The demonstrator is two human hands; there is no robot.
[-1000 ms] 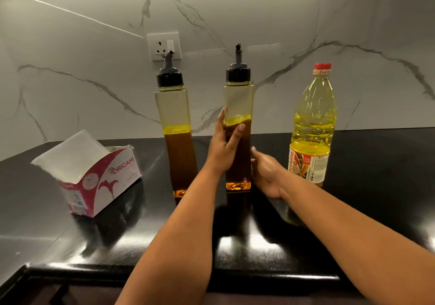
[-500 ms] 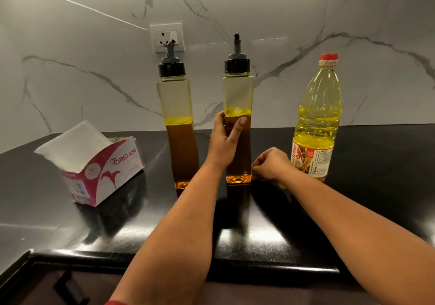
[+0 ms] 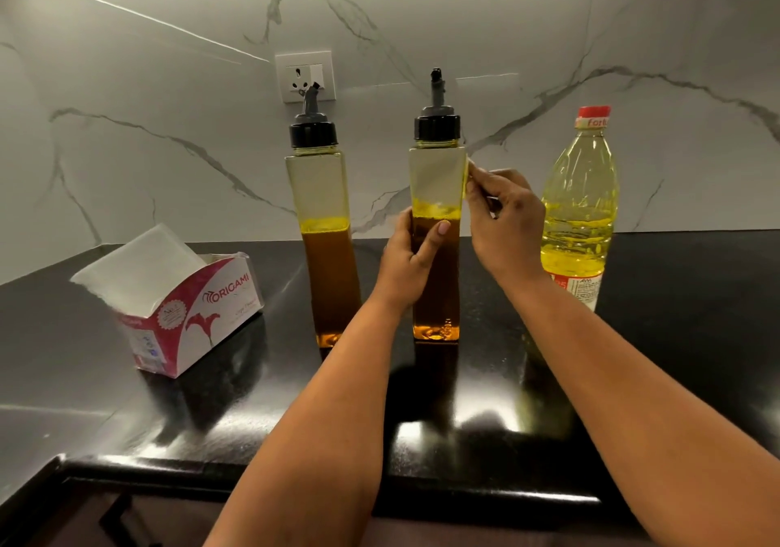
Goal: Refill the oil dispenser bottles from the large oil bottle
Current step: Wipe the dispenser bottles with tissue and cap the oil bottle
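Two tall square dispenser bottles with black spout caps stand on the black counter, each about half full of dark oil. My left hand [image 3: 407, 266] grips the middle of the right dispenser [image 3: 437, 175]. My right hand [image 3: 504, 217] is raised beside that bottle's upper right edge, fingers curled and fingertips touching the glass. The left dispenser [image 3: 323, 192] stands alone, untouched. The large oil bottle [image 3: 580, 209], clear plastic with yellow oil and a red cap, stands upright to the right, partly behind my right wrist.
An open pink and white tissue box [image 3: 185, 310] sits on the counter at the left. A wall socket [image 3: 304, 76] is on the marble backsplash behind the left dispenser. The counter's front edge [image 3: 422, 479] runs below my forearms.
My right hand has risen from the counter near the right dispenser's base to its upper right edge. My left hand has stayed on the bottle. The view has tilted slightly.
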